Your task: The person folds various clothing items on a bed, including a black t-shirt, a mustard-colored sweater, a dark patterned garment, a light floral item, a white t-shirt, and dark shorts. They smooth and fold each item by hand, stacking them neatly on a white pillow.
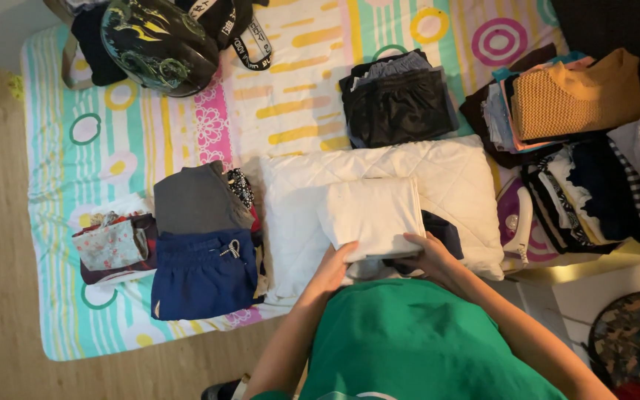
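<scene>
Head view, looking down on a bed covered by a striped sheet (105, 148) with rings and yellow dashes.

Centre of frame: white quilted pillow (453, 178). On it lies a folded white cloth (372, 215), roughly square, its near edge toward the person.

Left hand (332, 268): at the lower left corner of the folded white cloth, fingers curled onto its near edge, gripping it. Right hand (430, 255): at the lower right corner, fingers bent over the same edge, thumb side on top, closed on the cloth. A dark garment (444, 228) shows just beside and under the right hand.

No packages or signs. Only labelled item: a black strap with white lettering (250, 37), upper centre-left, beside a dark helmet (158, 46) with a yellow-green pattern.

Left of pillow: grey folded garment (194, 200) above navy shorts (203, 275) with a drawstring; further left, a floral cloth (109, 244).
Upper centre: black folded stack (398, 104).
Upper right: stack topped by a mustard knit (575, 96); below it, dark and striped clothes (594, 192).
Right of pillow: purple and white iron (516, 222).
Lower right corner: camouflage cap (635, 337).
</scene>
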